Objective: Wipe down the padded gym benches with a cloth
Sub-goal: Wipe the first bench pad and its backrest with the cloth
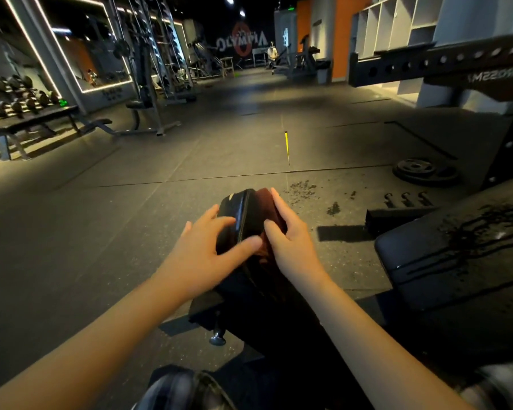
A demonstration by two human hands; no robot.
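Where the narrow bench pad (pixel 243 210) rises edge-on at the centre of the view, a dark red cloth (pixel 265 199) lies against its right face. The right hand (pixel 288 232) presses the cloth to the pad, fingers extended along it, thumb at the pad edge. The left hand (pixel 208 247) rests on the pad's left face, fingers spread and relaxed, gripping nothing. Just right of this, a second bench (pixel 456 253) shows wet streaks on its black padding. Weight plates (pixel 421 171) lie on the rubber floor (pixel 131 202) beyond it. A flat bench (pixel 33 122) stands well apart at far left.
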